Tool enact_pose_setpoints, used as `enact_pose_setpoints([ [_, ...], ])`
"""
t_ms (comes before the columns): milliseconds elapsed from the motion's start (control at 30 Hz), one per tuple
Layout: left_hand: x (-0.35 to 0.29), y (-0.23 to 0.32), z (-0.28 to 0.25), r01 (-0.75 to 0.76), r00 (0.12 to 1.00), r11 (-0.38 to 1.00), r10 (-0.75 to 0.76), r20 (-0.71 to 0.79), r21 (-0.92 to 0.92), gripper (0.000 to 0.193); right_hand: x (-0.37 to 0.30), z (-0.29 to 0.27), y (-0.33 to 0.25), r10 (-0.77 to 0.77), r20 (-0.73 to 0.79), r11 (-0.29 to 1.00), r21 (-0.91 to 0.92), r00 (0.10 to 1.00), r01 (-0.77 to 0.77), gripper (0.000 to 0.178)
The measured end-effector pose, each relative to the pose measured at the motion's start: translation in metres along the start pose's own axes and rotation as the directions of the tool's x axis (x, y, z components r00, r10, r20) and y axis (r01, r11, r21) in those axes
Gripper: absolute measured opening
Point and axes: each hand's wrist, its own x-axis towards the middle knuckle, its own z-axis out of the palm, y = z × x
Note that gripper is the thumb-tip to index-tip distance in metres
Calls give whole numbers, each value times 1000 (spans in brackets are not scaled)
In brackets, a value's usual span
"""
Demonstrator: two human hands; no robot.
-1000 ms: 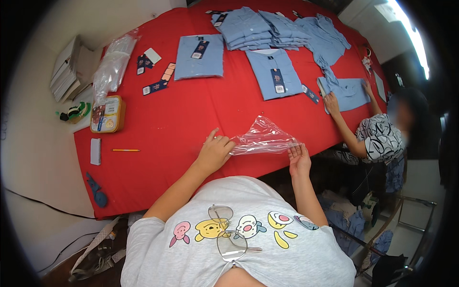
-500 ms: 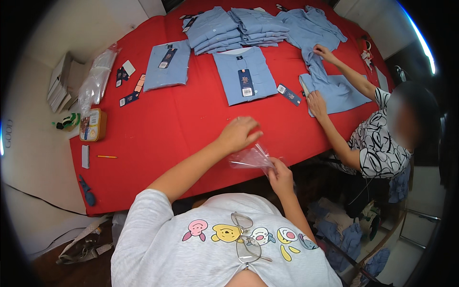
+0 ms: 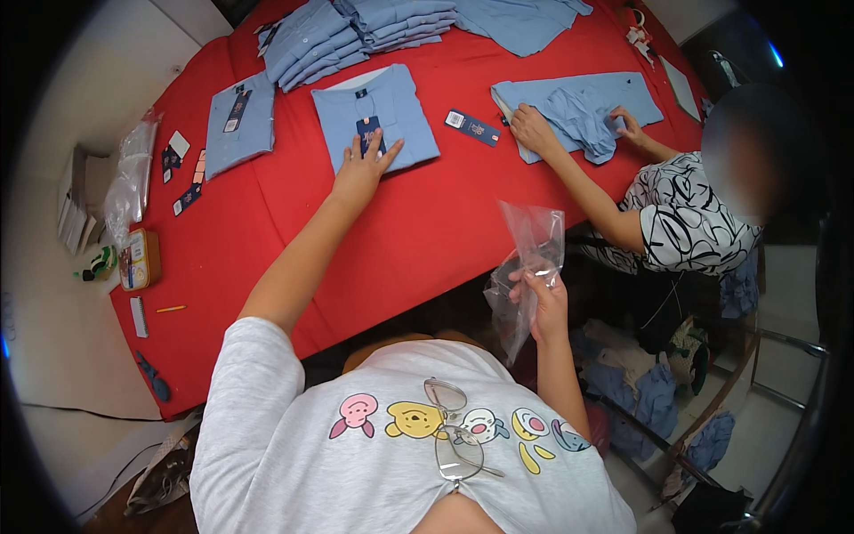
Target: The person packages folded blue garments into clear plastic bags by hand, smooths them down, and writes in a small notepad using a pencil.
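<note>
My left hand rests with spread fingers on a folded light blue shirt, its fingertips over the dark hang tag on the shirt's front. A clear plastic bag is gripped in my right hand, held up beyond the table's front edge with its upper part standing above my fingers. Left of the folded shirt lies another folded blue shirt, which looks to be in a clear bag and also bears a dark tag. A loose dark hang tag lies to the right.
At right, a co-worker's hands handle a blue shirt. Stacked folded shirts stand at the back. Along the left edge lie clear bags, loose tags, a yellow tub, a notepad and a pencil.
My left hand has moved away from the bag, forward onto the folded shirt. My right hand has raised the bag. The co-worker has gathered a shirt's loose part onto its folded part.
</note>
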Motion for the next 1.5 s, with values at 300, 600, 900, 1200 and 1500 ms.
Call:
enact_pose_setpoints([
  [300,-267,77,-31,-46,991,969,76,115,-241,83,1,44,10,-78,112,994,-70,991,86,23],
  [600,-341,51,-124,146,928,596,195,318,-790,88,-63,137,21,304,390,917,129,869,-379,24],
  [900,-362,40,-131,94,924,-459,-292,249,-884,25,-101,199,81,64,253,948,287,965,-138,19],
  [1200,-423,-3,-148,68,833,-469,-460,309,-881,17,-123,162,63,-29,92,947,322,995,-2,40],
  [1500,-444,-34,-143,105,898,-466,-334,285,-878,21,-114,136,18,-256,50,949,202,965,241,13],
])
